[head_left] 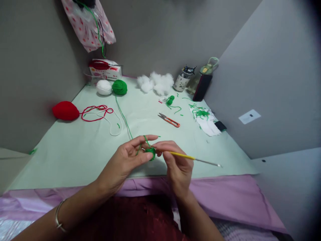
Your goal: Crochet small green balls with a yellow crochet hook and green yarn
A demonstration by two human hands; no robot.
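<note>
Between thumb and fingers, my left hand (125, 159) pinches a small round piece of green crochet work (150, 154). Green yarn (124, 118) runs over its raised index finger and back to the green ball (119, 87). My right hand (178, 162) is closed round a crochet hook (183, 155) with a yellow grip, held like a pen. The hook's near end points to the right; its working tip is at the green piece, mostly hidden by my fingers.
Orange thread snips (169, 119) lie beyond my hands. White and red yarn balls (65, 110) stand left, white stuffing (157, 83) at the back. A pen jar (181, 82), bottle (209, 68), phone (202, 87) and tissue with green scraps (209, 125) are on the right.
</note>
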